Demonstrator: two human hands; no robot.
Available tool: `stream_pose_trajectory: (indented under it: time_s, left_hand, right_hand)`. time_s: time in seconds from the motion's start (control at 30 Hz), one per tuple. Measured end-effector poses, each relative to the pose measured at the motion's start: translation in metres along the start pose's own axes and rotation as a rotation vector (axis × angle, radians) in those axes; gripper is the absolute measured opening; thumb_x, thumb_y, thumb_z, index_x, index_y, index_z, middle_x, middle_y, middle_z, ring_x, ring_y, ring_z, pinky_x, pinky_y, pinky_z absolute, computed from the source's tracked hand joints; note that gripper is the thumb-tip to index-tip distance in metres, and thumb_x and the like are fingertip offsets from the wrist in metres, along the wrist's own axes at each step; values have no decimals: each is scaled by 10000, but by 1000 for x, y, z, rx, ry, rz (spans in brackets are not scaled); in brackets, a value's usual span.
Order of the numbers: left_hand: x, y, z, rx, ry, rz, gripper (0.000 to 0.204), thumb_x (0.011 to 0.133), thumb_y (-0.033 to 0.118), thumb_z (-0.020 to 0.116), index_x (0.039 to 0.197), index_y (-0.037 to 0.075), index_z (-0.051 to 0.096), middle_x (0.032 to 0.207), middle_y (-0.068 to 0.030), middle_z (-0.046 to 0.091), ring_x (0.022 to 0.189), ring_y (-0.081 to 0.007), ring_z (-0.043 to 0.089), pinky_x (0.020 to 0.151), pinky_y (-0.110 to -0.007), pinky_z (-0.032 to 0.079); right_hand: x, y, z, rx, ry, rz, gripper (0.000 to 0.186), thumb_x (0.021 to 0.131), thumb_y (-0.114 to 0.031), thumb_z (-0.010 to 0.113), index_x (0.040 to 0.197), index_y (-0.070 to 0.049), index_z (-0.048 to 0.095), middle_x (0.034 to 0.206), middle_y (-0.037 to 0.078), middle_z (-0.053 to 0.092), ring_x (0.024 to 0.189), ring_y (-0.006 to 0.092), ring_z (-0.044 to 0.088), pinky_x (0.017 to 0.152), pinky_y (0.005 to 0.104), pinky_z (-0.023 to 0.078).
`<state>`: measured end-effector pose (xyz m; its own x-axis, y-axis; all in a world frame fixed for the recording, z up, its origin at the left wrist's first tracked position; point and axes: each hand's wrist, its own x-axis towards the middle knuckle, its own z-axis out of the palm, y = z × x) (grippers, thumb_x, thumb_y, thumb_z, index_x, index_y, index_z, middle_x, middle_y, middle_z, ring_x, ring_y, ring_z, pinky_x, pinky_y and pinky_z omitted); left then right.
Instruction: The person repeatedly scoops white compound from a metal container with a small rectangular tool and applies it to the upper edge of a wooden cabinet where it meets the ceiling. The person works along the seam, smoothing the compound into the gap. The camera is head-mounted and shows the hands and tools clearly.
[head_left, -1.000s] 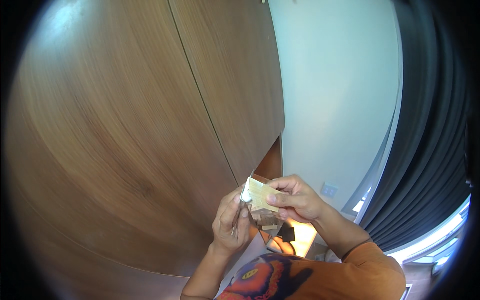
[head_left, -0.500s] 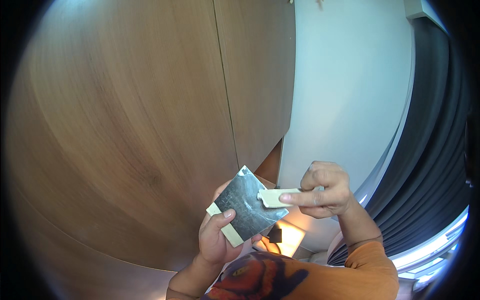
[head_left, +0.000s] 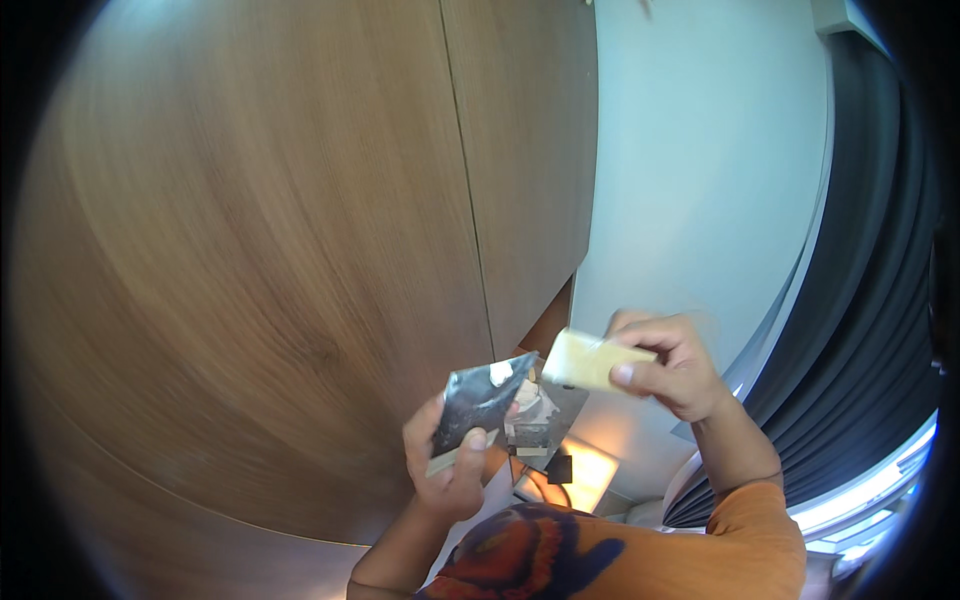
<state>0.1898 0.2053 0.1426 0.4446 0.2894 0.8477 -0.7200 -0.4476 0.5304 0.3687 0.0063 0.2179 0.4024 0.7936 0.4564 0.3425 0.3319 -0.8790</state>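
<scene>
In front of the tall wooden cupboard doors (head_left: 300,250), which fill the left and middle of the view with their brown grain and one vertical seam, a person in an orange sleeve (head_left: 750,530) stands with both hands raised. To the right of the doors is a pale wall (head_left: 700,170), and beyond that a dark curtain (head_left: 880,300) hangs along the right edge, with bright light at its lower end.

The left hand (head_left: 450,465) is clenched around the lower corner of a dark, shiny square sheet (head_left: 478,400), thumb on its front face, with a pale strip showing along the sheet's bottom edge. The sheet is tilted, one corner pointing up and to the right. The right hand (head_left: 670,365) pinches a small pale yellow card-like piece (head_left: 592,360) between thumb and fingers, holding it just above and to the right of the sheet's upper corner; the two things are near each other but apart. Below and between the hands something cluttered shows, too small to make out.

To my eye the two pieces are being handled as a pair. Doing this well calls for a steady left grip low on the sheet, so that it does not bend, and a light right pinch at the card's edge that keeps its face clear.
</scene>
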Motion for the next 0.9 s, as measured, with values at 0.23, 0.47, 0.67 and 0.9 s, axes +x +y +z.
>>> stream_pose_trajectory:
  time_s: [0.23,0.47,0.67,0.9]
  left_hand:
    - [7,-29,-7,308,-71,431,515,976,-17,598,1440,168,473,1405,-240,559,1238,-385,603,1031,-473,532]
    - [14,-26,-16,370,-120,435,497,900,-54,665,1347,148,583,1403,-217,575,1245,-389,593,1026,-478,535]
    - [8,-32,-29,431,-108,186,498,858,-134,626,1319,53,611,1337,-240,631,1162,-384,640,990,-456,527]
    - [-42,-27,-41,319,-110,-163,405,1006,-9,529,1412,-17,517,1340,-218,610,1196,-318,630,1008,-416,519]
  right_hand:
    - [1,11,40,672,-145,398,345,993,-95,661,1286,85,637,1022,82,696,773,75,598,592,232,442]
    - [1,18,33,802,-230,383,331,999,-81,626,1282,90,632,920,75,685,608,42,491,505,209,355]
    - [28,-3,29,820,-139,264,329,1001,-66,601,1295,82,620,903,71,664,580,44,462,498,205,364]
    - [169,-70,-35,454,387,-376,355,982,-106,615,1274,97,603,939,46,613,676,74,470,590,248,417]
